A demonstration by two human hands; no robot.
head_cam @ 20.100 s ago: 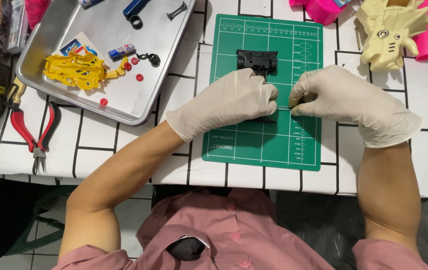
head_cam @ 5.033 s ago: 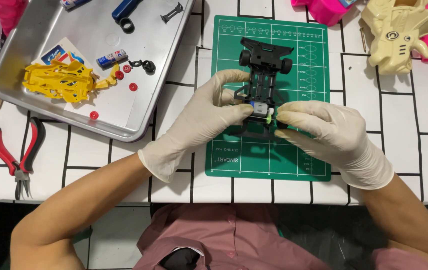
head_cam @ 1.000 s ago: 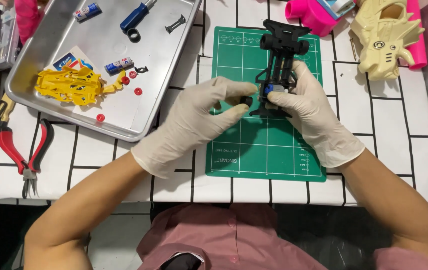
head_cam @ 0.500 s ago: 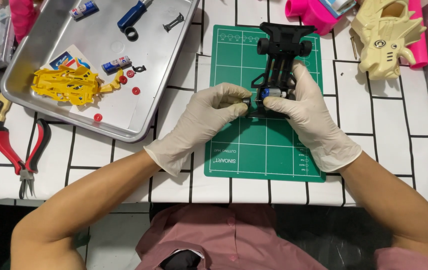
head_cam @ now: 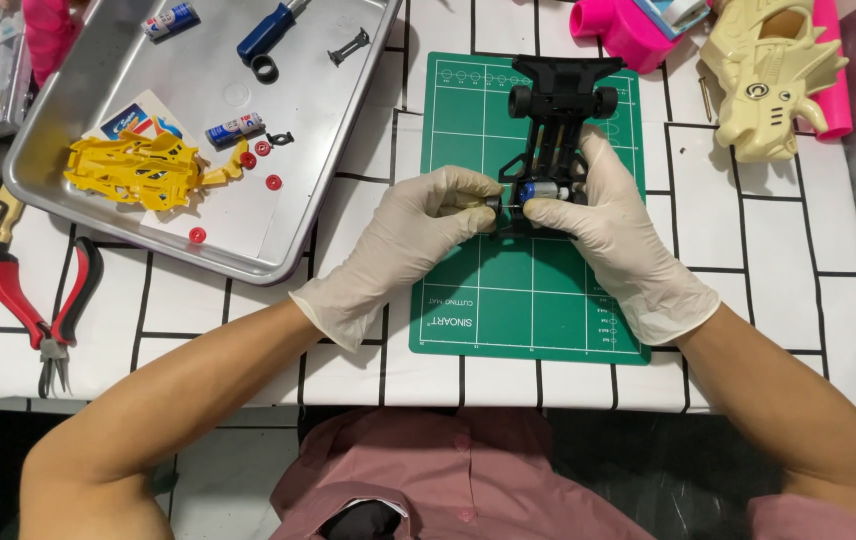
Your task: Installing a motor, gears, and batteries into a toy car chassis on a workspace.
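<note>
Both gloved hands, left hand (head_cam: 418, 225) and right hand (head_cam: 598, 225), have fingers pinched on the small motor (head_cam: 538, 192) at the black toy-car chassis (head_cam: 556, 135) just beyond them, while the yellow body shell (head_cam: 138, 170) lies unfitted in the tray (head_cam: 343, 120) far to their left

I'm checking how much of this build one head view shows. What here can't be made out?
- Head view: the near end of the black toy car chassis is covered by the left hand and right hand.
- The small silver motor shows only between fingertips; its seating is hidden.
- The pink object is cut off by the top edge.
- The red parts in the metal tray are too small to identify.
</note>
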